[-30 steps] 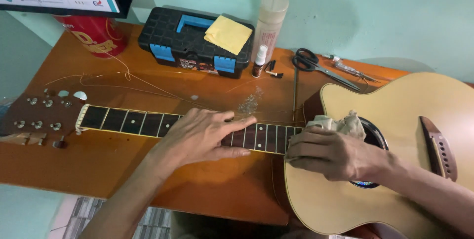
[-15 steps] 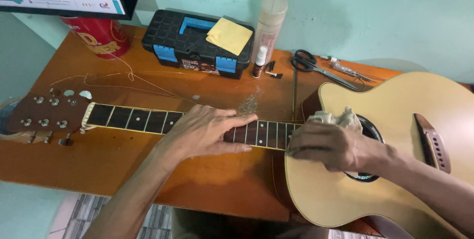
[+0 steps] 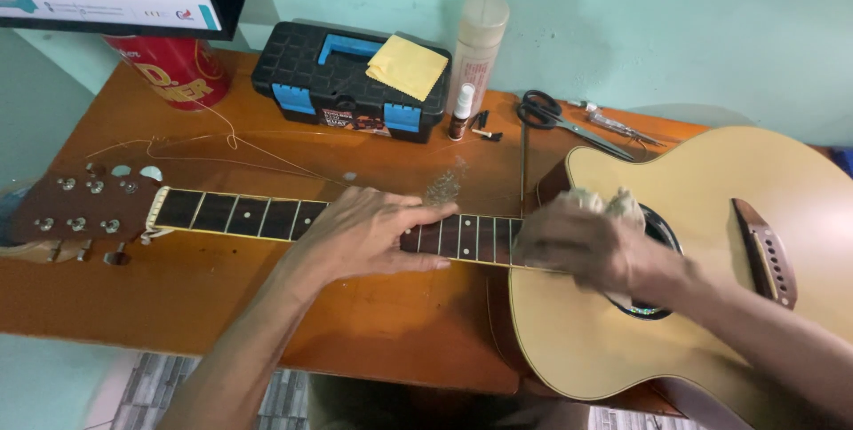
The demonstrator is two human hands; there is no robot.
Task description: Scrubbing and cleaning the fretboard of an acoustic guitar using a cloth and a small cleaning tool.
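Note:
An acoustic guitar without strings lies flat on the orange wooden table [image 3: 373,341], its pale body [image 3: 711,306] to the right and its headstock [image 3: 75,208] to the left. My left hand [image 3: 373,234] rests palm down on the dark fretboard [image 3: 240,215], pressing the neck. My right hand [image 3: 591,248], blurred with motion, grips a crumpled pale cloth [image 3: 613,203] against the upper frets beside the sound hole.
A black and blue toolbox [image 3: 338,83] with a yellow cloth [image 3: 407,66] on top stands at the back. Beside it are a tall bottle [image 3: 477,48], a small spray bottle [image 3: 459,112], scissors [image 3: 551,117] and a red tin [image 3: 173,70]. Loose wire [image 3: 222,141] lies near the headstock.
My right hand with the cloth has slid a little left along the fretboard. The left hand stays put on the neck. The view has shifted slightly.

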